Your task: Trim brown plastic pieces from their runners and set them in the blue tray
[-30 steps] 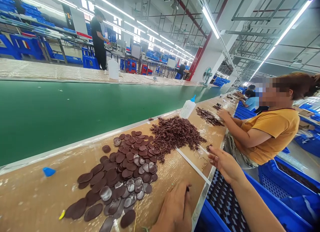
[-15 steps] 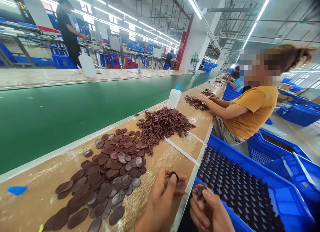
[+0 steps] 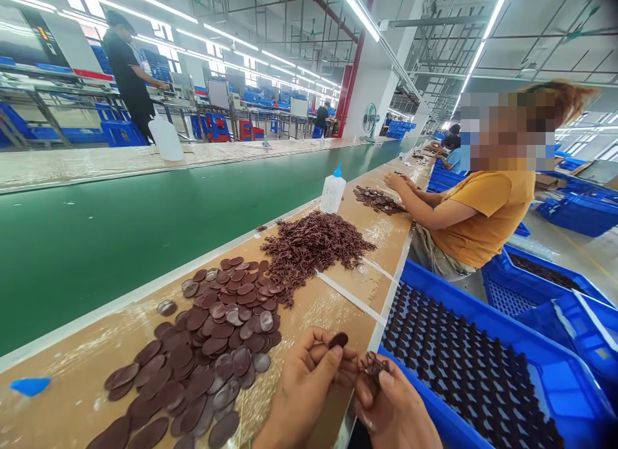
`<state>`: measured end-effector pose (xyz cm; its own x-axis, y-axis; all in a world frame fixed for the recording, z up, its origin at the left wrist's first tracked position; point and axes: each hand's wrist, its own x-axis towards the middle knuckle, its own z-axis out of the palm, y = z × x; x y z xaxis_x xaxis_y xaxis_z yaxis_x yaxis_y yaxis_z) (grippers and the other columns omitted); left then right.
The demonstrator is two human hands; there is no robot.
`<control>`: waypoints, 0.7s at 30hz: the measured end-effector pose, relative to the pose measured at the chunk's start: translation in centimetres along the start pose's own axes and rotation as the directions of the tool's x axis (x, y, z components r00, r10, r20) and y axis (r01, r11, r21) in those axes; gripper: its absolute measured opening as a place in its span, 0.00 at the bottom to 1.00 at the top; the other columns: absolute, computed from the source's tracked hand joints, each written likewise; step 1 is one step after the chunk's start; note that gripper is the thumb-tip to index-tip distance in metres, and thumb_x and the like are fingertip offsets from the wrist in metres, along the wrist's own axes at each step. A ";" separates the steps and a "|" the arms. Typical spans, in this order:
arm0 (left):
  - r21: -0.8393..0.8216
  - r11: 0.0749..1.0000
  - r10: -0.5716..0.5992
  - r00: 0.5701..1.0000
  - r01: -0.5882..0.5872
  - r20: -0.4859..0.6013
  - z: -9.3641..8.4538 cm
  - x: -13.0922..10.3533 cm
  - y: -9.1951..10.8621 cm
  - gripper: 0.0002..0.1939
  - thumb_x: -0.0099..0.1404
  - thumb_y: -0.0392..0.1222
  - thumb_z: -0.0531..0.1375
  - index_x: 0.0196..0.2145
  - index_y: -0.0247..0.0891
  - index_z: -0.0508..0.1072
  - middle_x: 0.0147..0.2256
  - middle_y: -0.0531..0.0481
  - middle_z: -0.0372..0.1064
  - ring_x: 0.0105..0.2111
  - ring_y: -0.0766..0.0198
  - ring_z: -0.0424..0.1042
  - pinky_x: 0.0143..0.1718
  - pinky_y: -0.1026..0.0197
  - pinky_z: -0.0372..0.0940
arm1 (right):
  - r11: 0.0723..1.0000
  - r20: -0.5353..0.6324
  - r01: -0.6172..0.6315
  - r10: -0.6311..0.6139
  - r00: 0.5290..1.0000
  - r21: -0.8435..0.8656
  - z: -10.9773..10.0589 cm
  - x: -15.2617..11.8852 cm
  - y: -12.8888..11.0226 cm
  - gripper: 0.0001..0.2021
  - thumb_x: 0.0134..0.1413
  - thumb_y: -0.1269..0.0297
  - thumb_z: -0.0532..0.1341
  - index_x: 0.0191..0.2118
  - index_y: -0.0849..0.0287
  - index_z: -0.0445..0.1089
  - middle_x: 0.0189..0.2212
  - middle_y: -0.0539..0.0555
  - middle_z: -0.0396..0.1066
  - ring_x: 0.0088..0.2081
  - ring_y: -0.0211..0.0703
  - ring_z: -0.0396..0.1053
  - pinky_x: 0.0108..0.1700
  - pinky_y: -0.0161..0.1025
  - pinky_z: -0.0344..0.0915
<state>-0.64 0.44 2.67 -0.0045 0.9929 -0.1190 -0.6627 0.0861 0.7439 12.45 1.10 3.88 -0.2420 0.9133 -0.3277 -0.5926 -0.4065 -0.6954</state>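
Note:
My left hand [image 3: 311,378] pinches a dark brown oval disc [image 3: 338,339] between thumb and fingers, above the table's near edge. Close beside it, my right hand [image 3: 393,397] grips a small brown lattice-like piece [image 3: 374,365] with curly, open strands. The fingertips of both hands nearly meet; whether they touch I cannot tell. To the left lies a spread pile of brown oval discs [image 3: 207,336], some of them shiny. Beyond my hands is a heap of brown lattice-like pieces [image 3: 318,243].
A white squeeze bottle [image 3: 333,192] with a blue tip stands behind the heap. A green conveyor belt [image 3: 145,210] runs alongside the table. At the right, a blue crate [image 3: 570,391] holds rows of dark pieces. A co-worker in a yellow shirt [image 3: 497,204] sits further along.
My right hand has moved left and up with its lattice-like piece, closer to my left hand. The disc in my left hand has tilted to show more of its face.

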 end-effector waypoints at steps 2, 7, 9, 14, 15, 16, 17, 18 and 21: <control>0.035 0.999 0.028 1.000 -0.028 0.012 0.1 0.0 0.1 0.17 0.63 0.49 0.66 0.36 0.38 0.63 0.32 0.47 0.76 0.32 0.63 0.76 0.36 0.64 0.69 | 0.998 -0.030 0.005 -0.007 1.000 -0.065 0.2 0.1 0.2 0.19 0.38 0.51 0.76 0.34 0.57 0.75 0.18 0.49 0.69 0.19 0.33 0.61 0.20 0.29 0.53; 0.130 0.991 0.036 0.999 -0.034 -0.015 0.5 -0.5 0.1 0.19 0.64 0.56 0.63 0.36 0.40 0.61 0.26 0.52 0.72 0.26 0.66 0.72 0.28 0.67 0.64 | 0.962 -0.085 0.052 -0.078 0.993 -0.268 1.3 -0.3 1.7 0.26 0.45 0.45 0.71 0.46 0.58 0.74 0.13 0.47 0.64 0.15 0.33 0.55 0.17 0.30 0.50; 0.232 0.972 0.050 0.998 -0.039 -0.040 0.5 -0.9 0.1 0.19 0.66 0.58 0.60 0.35 0.40 0.61 0.27 0.53 0.71 0.25 0.67 0.69 0.25 0.68 0.61 | 0.952 -0.100 0.099 -0.133 0.986 -0.290 2.2 -0.4 2.4 0.27 0.45 0.46 0.71 0.46 0.60 0.75 0.13 0.47 0.65 0.14 0.32 0.55 0.17 0.29 0.51; 0.514 0.856 0.138 0.983 -0.057 -0.119 -0.1 -1.5 -0.2 0.19 0.69 0.59 0.54 0.35 0.40 0.62 0.30 0.51 0.68 0.25 0.68 0.65 0.23 0.69 0.58 | 0.949 -0.119 0.139 -0.179 0.977 -0.283 3.7 -0.4 3.0 0.23 0.42 0.48 0.73 0.40 0.62 0.78 0.12 0.45 0.61 0.12 0.27 0.53 0.16 0.26 0.49; 0.542 0.839 0.146 0.981 -0.055 -0.127 -0.2 -1.5 -0.3 0.19 0.69 0.59 0.53 0.36 0.40 0.62 0.30 0.52 0.67 0.25 0.68 0.65 0.23 0.68 0.57 | 0.945 -0.113 0.138 -0.178 0.978 -0.297 3.6 -0.4 2.9 0.22 0.42 0.48 0.73 0.38 0.62 0.78 0.11 0.44 0.60 0.12 0.26 0.53 0.16 0.25 0.49; 0.565 0.823 0.155 0.979 -0.056 -0.129 -0.4 -1.5 -0.5 0.18 0.69 0.59 0.53 0.36 0.40 0.63 0.29 0.52 0.66 0.24 0.67 0.64 0.23 0.68 0.58 | 0.939 -0.105 0.136 -0.177 0.979 -0.315 3.5 -0.2 2.8 0.21 0.42 0.49 0.73 0.35 0.62 0.78 0.11 0.44 0.58 0.12 0.26 0.53 0.17 0.25 0.49; 0.585 0.809 0.166 0.978 -0.062 -0.126 -0.5 -1.5 -0.7 0.18 0.69 0.59 0.53 0.37 0.40 0.63 0.28 0.52 0.66 0.24 0.67 0.64 0.24 0.67 0.58 | 0.934 -0.099 0.136 -0.178 0.979 -0.331 3.3 -0.1 2.7 0.20 0.43 0.49 0.73 0.33 0.62 0.78 0.11 0.44 0.58 0.13 0.26 0.54 0.17 0.24 0.49; 0.601 0.796 0.178 0.977 -0.073 -0.117 -0.6 -1.5 -0.9 0.17 0.70 0.58 0.52 0.37 0.40 0.63 0.27 0.52 0.65 0.25 0.66 0.64 0.25 0.66 0.59 | 0.930 -0.088 0.136 -0.176 0.980 -0.341 3.0 0.0 2.7 0.19 0.43 0.49 0.73 0.31 0.62 0.77 0.12 0.45 0.59 0.13 0.26 0.54 0.17 0.24 0.48; 0.636 0.765 0.202 0.975 -0.102 -0.088 -0.8 -1.4 -1.1 0.15 0.70 0.55 0.52 0.37 0.40 0.62 0.28 0.52 0.65 0.26 0.65 0.65 0.26 0.66 0.60 | 0.929 -0.041 0.132 -0.156 0.987 -0.346 2.4 0.2 2.6 0.18 0.43 0.50 0.73 0.29 0.62 0.77 0.14 0.46 0.61 0.13 0.26 0.54 0.16 0.25 0.49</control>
<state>-0.51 -1.15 1.51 -0.2039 0.9787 -0.0232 -0.0307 0.0173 0.9994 9.03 0.33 3.51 -0.1149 0.9636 -0.2413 -0.3166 -0.2657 -0.9106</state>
